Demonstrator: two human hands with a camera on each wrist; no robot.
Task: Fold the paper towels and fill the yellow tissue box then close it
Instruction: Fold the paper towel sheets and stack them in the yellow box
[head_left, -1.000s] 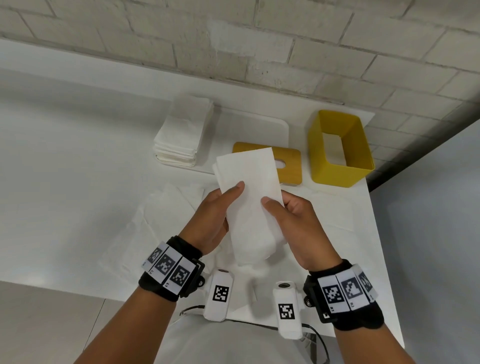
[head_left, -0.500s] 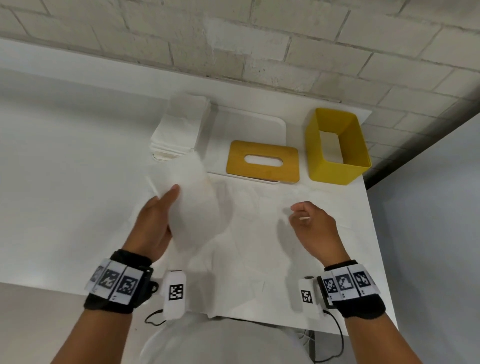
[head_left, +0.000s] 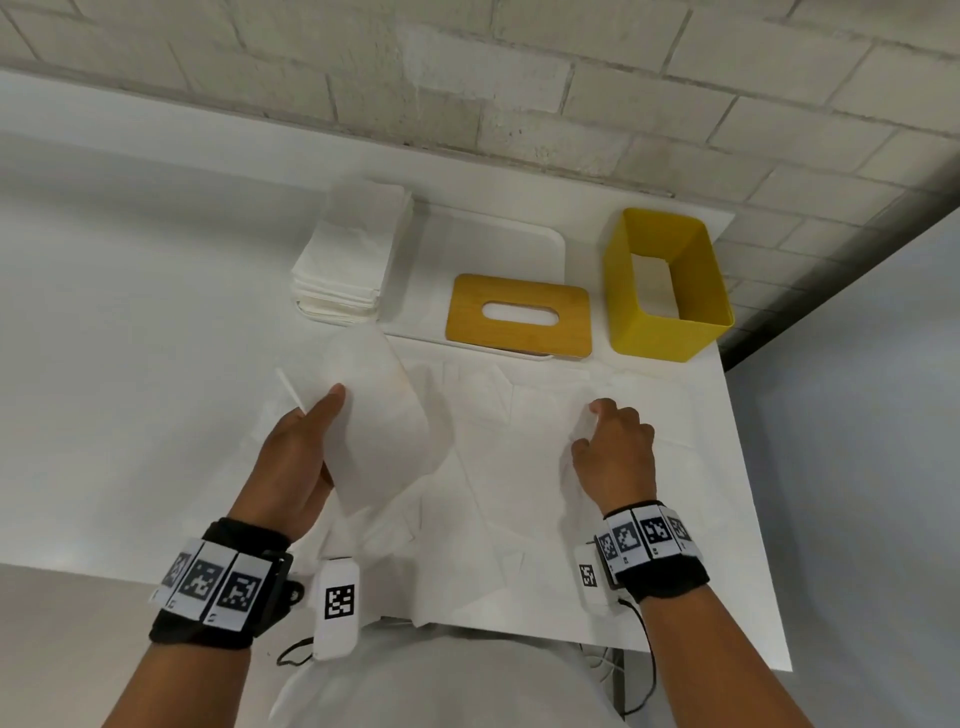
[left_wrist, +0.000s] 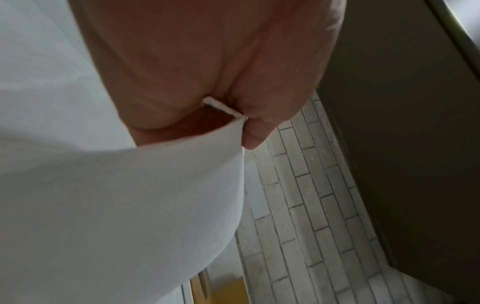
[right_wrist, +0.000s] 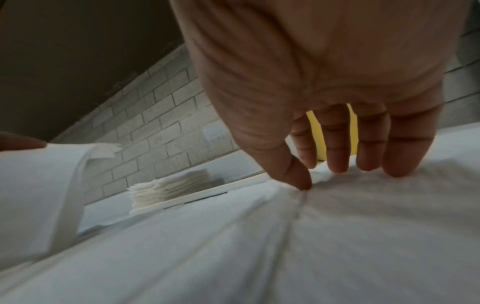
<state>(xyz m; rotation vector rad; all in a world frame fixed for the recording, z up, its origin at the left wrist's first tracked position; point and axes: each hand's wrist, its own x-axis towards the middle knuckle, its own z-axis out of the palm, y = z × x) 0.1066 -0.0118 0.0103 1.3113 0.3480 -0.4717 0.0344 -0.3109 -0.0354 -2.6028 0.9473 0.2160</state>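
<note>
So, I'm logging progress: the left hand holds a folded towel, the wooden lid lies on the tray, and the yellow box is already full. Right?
Not quite. In the head view the yellow box is still empty. The rest stands: the left hand holds the folded towel, and the wooden lid lies on the tray.

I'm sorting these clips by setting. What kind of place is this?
Probably a plain workroom or lab bench, not a home: a bare white table stands against a painted brick wall, and both wrists wear bands with printed markers.
</note>
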